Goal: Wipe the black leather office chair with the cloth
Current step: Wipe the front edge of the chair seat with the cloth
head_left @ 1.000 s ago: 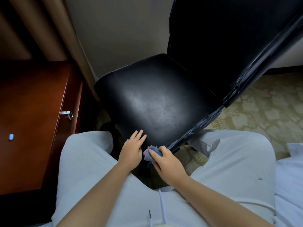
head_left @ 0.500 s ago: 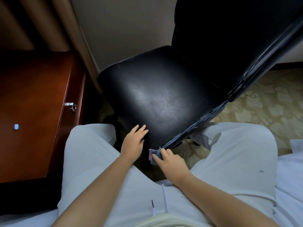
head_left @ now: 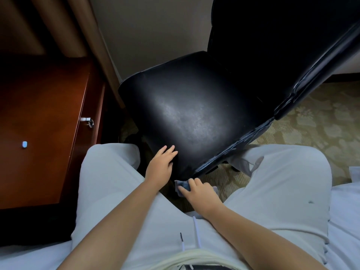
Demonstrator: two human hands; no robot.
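The black leather office chair (head_left: 191,114) stands right in front of my knees, its seat worn and shiny, its tall back rising at the upper right. My left hand (head_left: 160,166) lies flat on the seat's near front corner with straight fingers. My right hand (head_left: 198,193) grips a small blue-grey cloth (head_left: 182,187) bunched under its fingers, just below the seat's near corner at the front edge. Most of the cloth is hidden under the hand.
A reddish wooden cabinet (head_left: 42,129) with a metal drawer handle (head_left: 88,120) stands at the left, close to the chair. Patterned carpet (head_left: 321,123) lies to the right. My legs in light trousers (head_left: 272,182) flank the chair's front. White bedding (head_left: 346,221) is under me.
My right hand with the cloth has slid down off the seat's corner to just below its front edge. My left hand stays on the seat's corner.
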